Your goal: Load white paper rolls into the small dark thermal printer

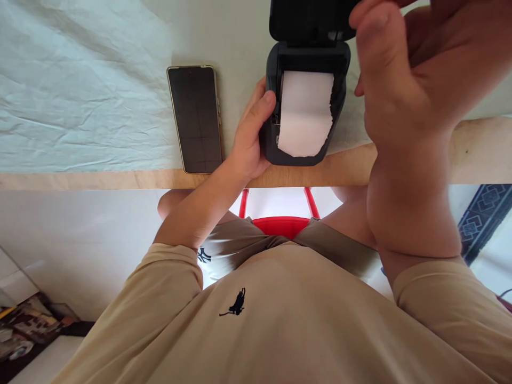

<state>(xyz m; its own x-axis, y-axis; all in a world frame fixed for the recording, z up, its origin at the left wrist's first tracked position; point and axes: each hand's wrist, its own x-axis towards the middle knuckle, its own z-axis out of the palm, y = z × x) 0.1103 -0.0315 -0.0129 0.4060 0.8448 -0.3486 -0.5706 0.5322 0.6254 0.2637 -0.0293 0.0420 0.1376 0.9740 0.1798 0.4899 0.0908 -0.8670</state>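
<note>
A small dark portable receipt printer (272, 152) rests at the table's front edge with its lid (308, 21) swung up and back. Inside its bay sits a white paper roll (306, 109), ragged along the right and front of the paper. My left hand (254, 130) is wrapped around the printer's left side, thumb on the rim. At the raised lid's right edge, my right hand (394, 69) is closed with its fingertips against the lid. Some fingers of that hand are hidden behind the thumb and palm, and the top of the lid is out of view.
A smartphone (196, 120) with a dark screen lies left of the printer. A pale wrinkled cloth (88, 96) covers the table up to its bare wooden edge (100, 180). Below are a red plastic seat (282, 226) and my legs. Blurred clutter (32, 325) stands at lower left.
</note>
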